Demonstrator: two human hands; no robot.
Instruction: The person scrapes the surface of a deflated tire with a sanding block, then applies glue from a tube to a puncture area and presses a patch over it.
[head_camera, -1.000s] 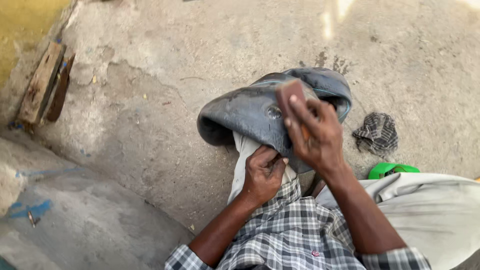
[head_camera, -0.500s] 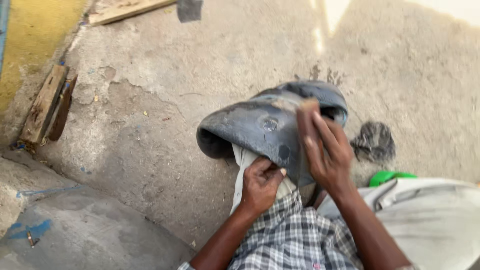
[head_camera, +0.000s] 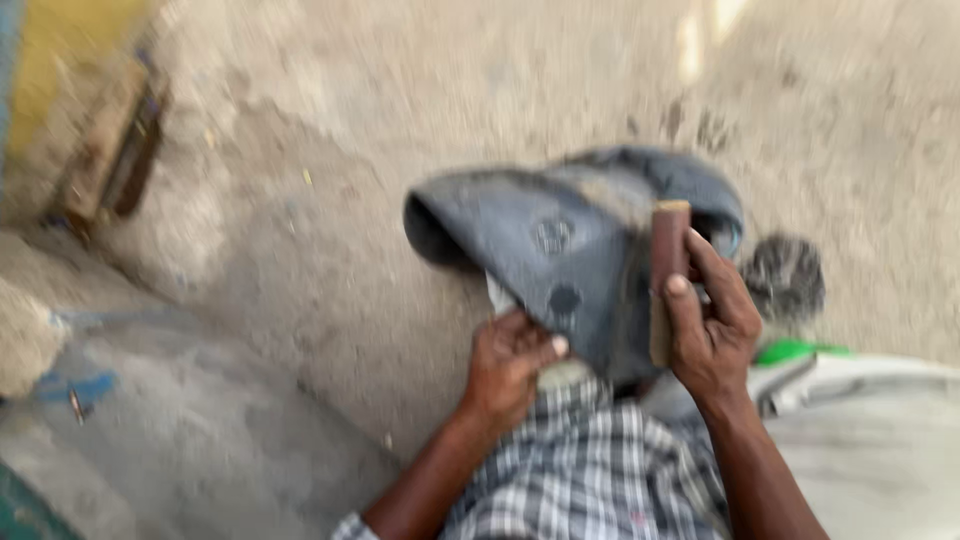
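A grey rubber inner tube (head_camera: 560, 250), folded and patched with round dark spots, is draped over my knee. My left hand (head_camera: 510, 365) pinches its lower edge near my lap. My right hand (head_camera: 710, 320) grips a small reddish-brown block (head_camera: 667, 275) upright, pressed against the tube's right side. The picture is blurred by motion.
Rough concrete floor (head_camera: 400, 120) all around. A wooden block (head_camera: 110, 150) lies at the upper left beside a yellow wall. A dark rag (head_camera: 785, 275) sits right of the tube, a green object (head_camera: 790, 350) just below it, and pale cloth (head_camera: 880, 430) covers my right leg.
My right hand has turned the brown block from flat on the tube to upright and slid it down along the tube's right side. The left hand keeps its hold. The view has shifted.
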